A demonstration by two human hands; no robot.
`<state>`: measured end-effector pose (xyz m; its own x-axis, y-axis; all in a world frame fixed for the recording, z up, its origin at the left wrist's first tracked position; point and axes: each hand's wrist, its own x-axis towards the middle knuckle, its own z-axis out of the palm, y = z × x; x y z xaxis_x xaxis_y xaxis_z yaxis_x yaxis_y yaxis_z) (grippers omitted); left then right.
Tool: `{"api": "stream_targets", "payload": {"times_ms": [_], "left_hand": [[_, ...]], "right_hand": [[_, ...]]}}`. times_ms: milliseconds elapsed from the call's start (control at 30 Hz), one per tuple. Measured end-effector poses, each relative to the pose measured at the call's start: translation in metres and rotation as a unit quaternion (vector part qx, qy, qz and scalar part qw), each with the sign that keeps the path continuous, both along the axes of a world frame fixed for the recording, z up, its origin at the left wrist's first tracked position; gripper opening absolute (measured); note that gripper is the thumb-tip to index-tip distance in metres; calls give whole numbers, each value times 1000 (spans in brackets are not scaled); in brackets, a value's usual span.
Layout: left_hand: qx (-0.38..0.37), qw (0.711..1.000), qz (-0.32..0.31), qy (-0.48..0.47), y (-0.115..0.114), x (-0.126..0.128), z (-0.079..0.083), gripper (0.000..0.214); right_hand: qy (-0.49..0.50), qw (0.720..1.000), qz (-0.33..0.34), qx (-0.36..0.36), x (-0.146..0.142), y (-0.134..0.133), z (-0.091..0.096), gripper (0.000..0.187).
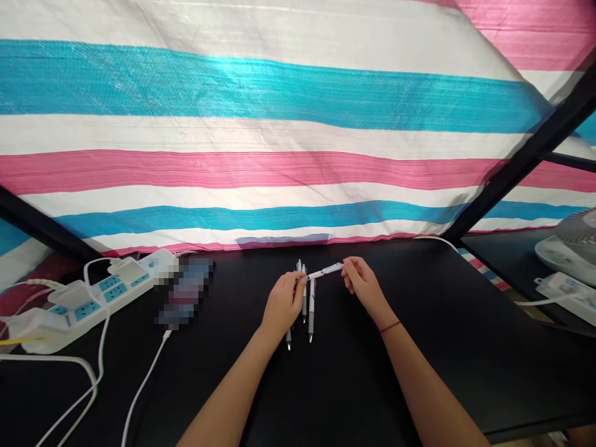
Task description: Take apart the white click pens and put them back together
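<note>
My left hand [284,304] and my right hand [363,285] hold a white and grey retractable pen [325,271] between them, nearly level above the black table [419,360]. The left fingers pinch its narrow end, and the right fingertips pinch its other end. Right below it, a grey and white pen [311,310] lies lengthwise on the table. Another pen [304,298] lies beside it, and a third [288,338] is mostly hidden under my left hand, with only its tip and far end showing.
A white power strip [88,304] with plugged-in cables lies at the table's left, next to a pixelated object [186,292]. A striped tarpaulin [233,124] hangs behind the table. A black frame bar [526,155] crosses at right, above a fan [575,239] and another power strip [563,295].
</note>
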<state>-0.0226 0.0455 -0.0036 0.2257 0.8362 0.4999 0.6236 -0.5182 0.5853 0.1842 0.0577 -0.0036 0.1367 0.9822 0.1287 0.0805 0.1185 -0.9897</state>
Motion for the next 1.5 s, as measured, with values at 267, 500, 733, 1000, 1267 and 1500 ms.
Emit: {"api": "stream_targets", "payload": {"times_ms": [267,500,733,1000,1267,1500], "left_hand": [[-7,1000,-7,-10,0,0,-2,20],[-14,1000,-15,-6,0,1,0,21],[-21,999,21,-26,0,-3,1,24],[-17,999,12,-46,-1,1,-1,20],[-24,996,41,-76,2,-1,-1,21],[-91,984,73,-133,3,-2,-4,24]], "right_hand": [[-23,1000,13,-1,0,-2,4,35],[-24,1000,-2,5,0,-1,0,39],[39,999,-3,-5,-3,0,-1,33],[-7,998,-8,-54,-2,2,-13,46],[33,998,48,-10,0,4,-12,31],[96,994,39,-33,-1,3,-7,29]]}}
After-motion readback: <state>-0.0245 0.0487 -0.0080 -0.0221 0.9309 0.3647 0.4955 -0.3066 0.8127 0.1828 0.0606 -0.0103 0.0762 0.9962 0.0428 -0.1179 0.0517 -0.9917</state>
